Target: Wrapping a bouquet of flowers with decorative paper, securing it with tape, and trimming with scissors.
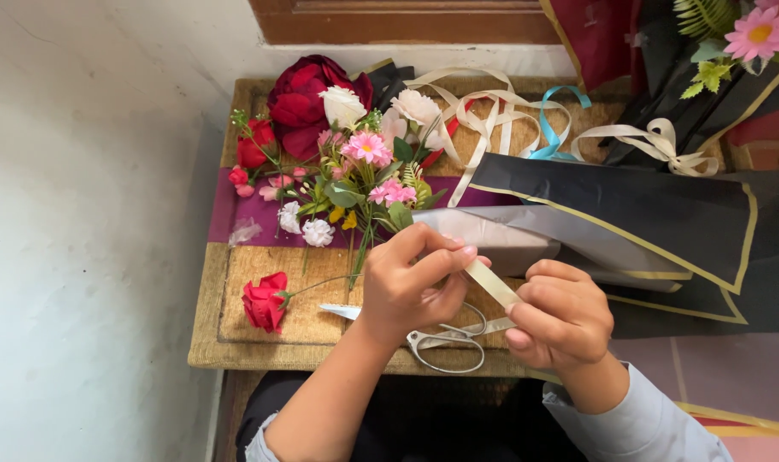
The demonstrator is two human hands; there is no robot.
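Head view | both hands (415, 287) (560, 321) pinch cream ribbon (490, 282) | scissors (445, 338) beneath, on woven mat (236, 342)

Left hand (411, 287) and right hand (560, 321) pinched shut, close together.

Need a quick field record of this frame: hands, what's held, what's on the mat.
left hand: pinches cream ribbon
right hand: grips the same ribbon's lower end
scissors: flat on woven mat, under the hands
single red rose: on mat, left of left hand
mixed flower bunch: behind the hands
black gold-edged wrap: right side
loose ribbons: cream and blue, far edge
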